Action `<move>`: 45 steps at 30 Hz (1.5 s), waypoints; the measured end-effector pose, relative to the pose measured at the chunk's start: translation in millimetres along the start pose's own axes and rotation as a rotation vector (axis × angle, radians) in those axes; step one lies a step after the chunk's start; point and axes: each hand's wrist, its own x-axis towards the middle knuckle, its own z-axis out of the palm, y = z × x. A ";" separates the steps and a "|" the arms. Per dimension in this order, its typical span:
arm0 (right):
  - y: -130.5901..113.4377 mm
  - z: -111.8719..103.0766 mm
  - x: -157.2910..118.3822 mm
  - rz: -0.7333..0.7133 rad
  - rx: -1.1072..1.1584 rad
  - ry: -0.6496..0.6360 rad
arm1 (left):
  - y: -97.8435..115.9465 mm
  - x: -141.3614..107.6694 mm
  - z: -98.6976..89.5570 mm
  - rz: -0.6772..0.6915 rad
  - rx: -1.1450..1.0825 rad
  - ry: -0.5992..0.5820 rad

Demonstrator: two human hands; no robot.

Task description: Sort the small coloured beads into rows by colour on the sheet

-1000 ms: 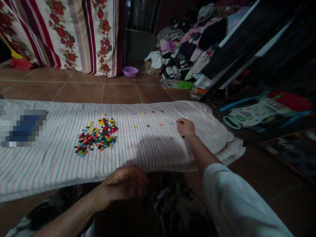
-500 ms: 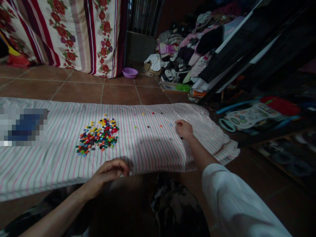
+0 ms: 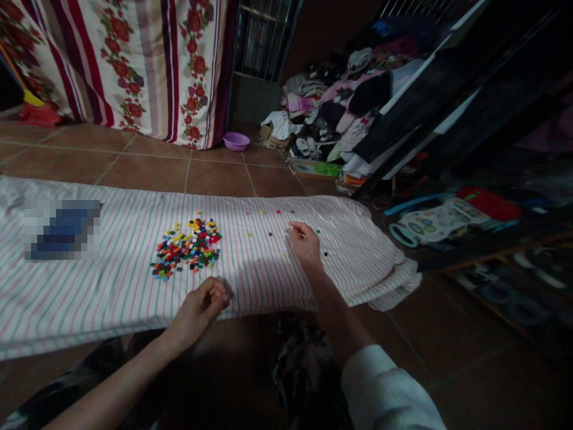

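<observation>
A heap of small square tiles (image 3: pixel 185 251) in many colours lies on a white cloth with pink and grey stripes (image 3: pixel 98 304). Several loose tiles (image 3: pixel 271 234) are spread in a sparse band to its right. My right hand (image 3: pixel 305 246) rests on the cloth just right of the heap, its fingertips pinched together among the loose tiles. Whether they hold a tile is too small to tell. My left hand (image 3: pixel 199 309) sits at the cloth's front edge below the heap, fingers curled shut with nothing visible in them.
A purple plastic basin (image 3: pixel 236 141) stands on the brown tiled floor (image 3: pixel 143 170) by a floral striped sheet (image 3: pixel 147 65). A heap of clothes (image 3: pixel 331 113) lies at the back right, with a toy panel (image 3: pixel 441 220) beside it. A pixelated blue patch (image 3: pixel 61 230) covers part of the cloth.
My right hand has moved left, closer to the heap, and its sleeve has slid back. My left hand has moved up onto the cloth's edge and curled tighter. The view has tilted slightly.
</observation>
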 end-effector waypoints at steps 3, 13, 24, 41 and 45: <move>-35.8 26.7 -42.6 -0.144 0.126 -0.133 | -2.2 -4.8 -7.1 0.070 0.250 0.032; -57.3 40.7 -87.1 -0.332 0.144 -0.327 | -8.0 -6.0 -45.9 0.562 0.704 0.312; 41.2 -48.9 44.1 0.094 -0.523 -0.046 | -23.8 -3.2 -70.3 0.467 0.898 0.584; 98.4 -52.2 86.0 0.055 -0.756 -0.190 | -27.5 -3.4 -67.0 0.688 1.020 0.518; 96.9 -40.0 106.9 0.062 -0.619 -0.152 | -22.8 -4.4 -64.8 0.689 1.053 0.524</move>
